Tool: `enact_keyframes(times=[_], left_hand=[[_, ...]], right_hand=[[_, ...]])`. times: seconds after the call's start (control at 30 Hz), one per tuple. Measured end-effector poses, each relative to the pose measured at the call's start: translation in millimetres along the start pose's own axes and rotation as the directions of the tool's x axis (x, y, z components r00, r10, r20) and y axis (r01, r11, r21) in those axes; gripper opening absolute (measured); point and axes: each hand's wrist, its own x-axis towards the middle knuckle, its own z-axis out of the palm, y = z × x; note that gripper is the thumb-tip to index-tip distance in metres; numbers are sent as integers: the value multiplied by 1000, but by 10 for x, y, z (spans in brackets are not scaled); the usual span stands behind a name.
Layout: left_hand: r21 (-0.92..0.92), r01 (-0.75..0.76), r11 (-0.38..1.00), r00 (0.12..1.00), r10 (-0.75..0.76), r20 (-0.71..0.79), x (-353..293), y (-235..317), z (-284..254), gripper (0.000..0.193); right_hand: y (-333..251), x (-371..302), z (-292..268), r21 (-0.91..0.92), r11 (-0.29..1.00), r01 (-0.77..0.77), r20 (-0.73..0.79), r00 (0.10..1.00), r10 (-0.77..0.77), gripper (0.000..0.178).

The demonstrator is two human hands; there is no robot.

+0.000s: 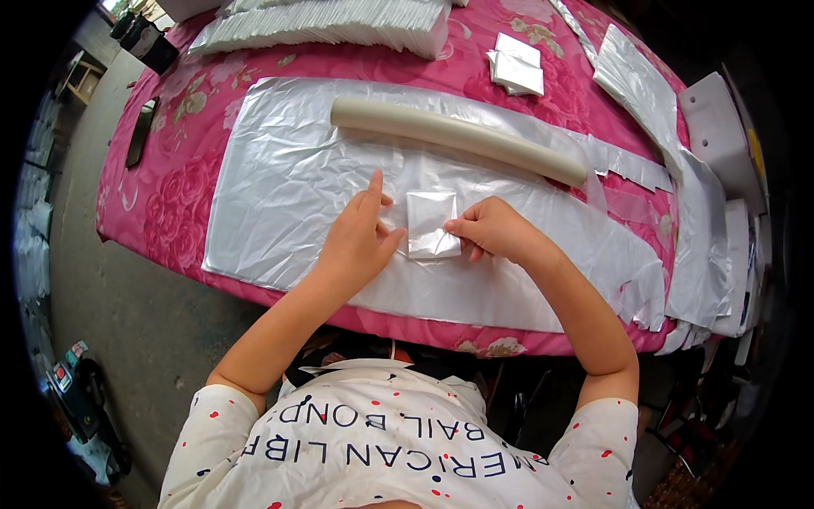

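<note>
In front of me a small folded square of clear plastic film (431, 222) rests above a stack of large plastic sheets (288, 187). My right hand (492, 231) pinches the square's right edge between thumb and fingers. Just left of the square is my left hand (363, 225), its index finger stretched forward and its thumb apart, close to the square's edge. It holds nothing that I can see. Beyond both hands a long beige tube (458, 140) lies slantwise across the sheets.
A pink floral tablecloth (174, 212) covers the table. Farther back are a long row of folded plastic packets (331, 32) and a small pile of squares (517, 66). A phone (142, 131) and a dark jar (146, 42) sit at left. Loose plastic sheets (699, 237) drape over the right edge.
</note>
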Motion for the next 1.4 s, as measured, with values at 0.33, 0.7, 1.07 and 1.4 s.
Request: enact_keyframes(times=[0.33,0.7,1.07,1.4], left_hand=[[336,-461,821,887,427,175,-43,75,447,78],[442,-367,819,930,319,181,12,-43,589,103],[176,-382,907,918,394,-38,-131,-108,412,98],[-534,714,452,698,-416,582,-1522,-610,-299,32]], right_hand=[[4,51,-42,17,999,-28,44,999,27,32],[18,-91,114,-30,994,103,-137,985,-106,29],[112,-400,387,-696,670,258,-354,688,-633,25],[-96,198,1144,-692,503,517,-120,605,-787,59]])
